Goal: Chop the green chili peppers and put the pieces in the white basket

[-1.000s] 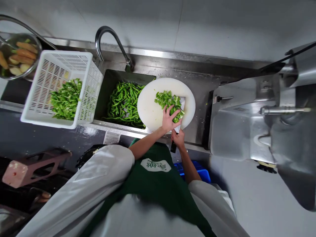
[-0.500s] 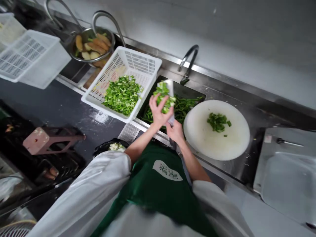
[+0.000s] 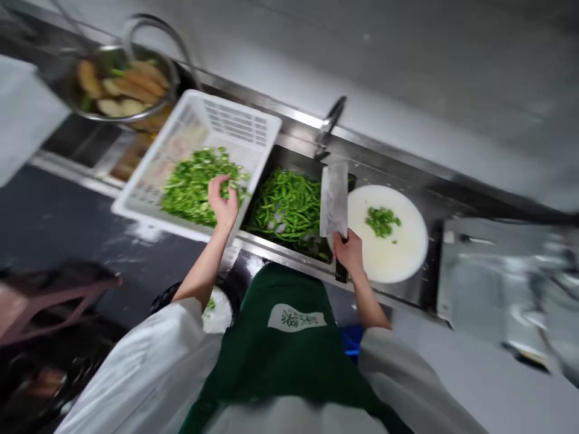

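Observation:
My left hand [image 3: 223,200] is over the white plastic basket [image 3: 181,226], above the heap of chopped green peppers [image 3: 192,184], with its fingers curled but apart and nothing held. A broad cleaver [image 3: 334,196] stands blade-up in my right hand [image 3: 349,252], which wraps its dark handle; the blade is bare apart from wet smears. Behind the cleaver, to the right, a round white cutting board [image 3: 407,241] carries a small pile of chopped green pieces [image 3: 381,222]. Whole long green peppers [image 3: 289,205] lie in the sink between basket and board.
A metal bowl of peeled root vegetables [image 3: 126,90] stands at the back left, near a curved faucet. Another faucet [image 3: 330,126] rises behind the pepper sink. At right is a metal tray [image 3: 474,283]. A pink stool [image 3: 58,301] stands at lower left.
Chopped peppers carried between my left hand and the cleaver have left the blade. My left hand has moved left over the basket; the cleaver has moved right, toward the cutting board. The view has shifted.

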`<state>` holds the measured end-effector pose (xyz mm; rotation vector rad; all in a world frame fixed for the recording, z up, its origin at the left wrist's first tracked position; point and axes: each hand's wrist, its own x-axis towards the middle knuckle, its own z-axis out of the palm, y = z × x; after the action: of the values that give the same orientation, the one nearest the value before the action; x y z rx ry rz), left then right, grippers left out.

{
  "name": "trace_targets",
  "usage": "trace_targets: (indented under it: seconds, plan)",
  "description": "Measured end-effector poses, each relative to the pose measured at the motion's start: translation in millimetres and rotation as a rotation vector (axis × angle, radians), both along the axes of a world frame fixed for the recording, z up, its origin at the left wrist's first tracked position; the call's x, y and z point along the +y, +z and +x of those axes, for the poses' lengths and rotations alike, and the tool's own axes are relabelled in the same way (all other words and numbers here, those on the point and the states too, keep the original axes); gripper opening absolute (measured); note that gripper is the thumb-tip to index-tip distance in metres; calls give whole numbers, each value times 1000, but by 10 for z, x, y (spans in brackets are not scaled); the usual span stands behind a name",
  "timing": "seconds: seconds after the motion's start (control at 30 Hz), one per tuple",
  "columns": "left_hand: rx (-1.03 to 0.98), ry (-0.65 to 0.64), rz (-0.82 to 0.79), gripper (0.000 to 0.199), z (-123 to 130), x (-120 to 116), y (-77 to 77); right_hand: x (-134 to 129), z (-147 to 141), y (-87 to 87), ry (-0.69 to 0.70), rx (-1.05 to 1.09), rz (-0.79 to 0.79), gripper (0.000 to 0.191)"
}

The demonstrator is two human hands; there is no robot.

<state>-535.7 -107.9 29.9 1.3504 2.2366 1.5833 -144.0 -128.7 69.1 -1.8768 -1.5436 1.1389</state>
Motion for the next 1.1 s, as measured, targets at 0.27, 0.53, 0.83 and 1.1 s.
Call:
trace_targets:
  seconds: [0.27, 0.53, 0.83, 1.1]
  plan:
    - [219, -1148, -163, 68, 2614, 613, -623, -699, 2009, -507, -816, 234, -2, 71]
    - [451, -1295, -349, 124, 4209, 1543, -1177, -1136, 2632, -1131, -838, 238, -91, 51]
    - [608, -1659, -275, 108, 5055, 2008, -1131, -211, 3095, -1184, -611, 313, -224, 47]
    - [373, -1194, -290, 74, 5183, 1119, -1129, 9, 2440, -1212, -464, 364, -255, 37]
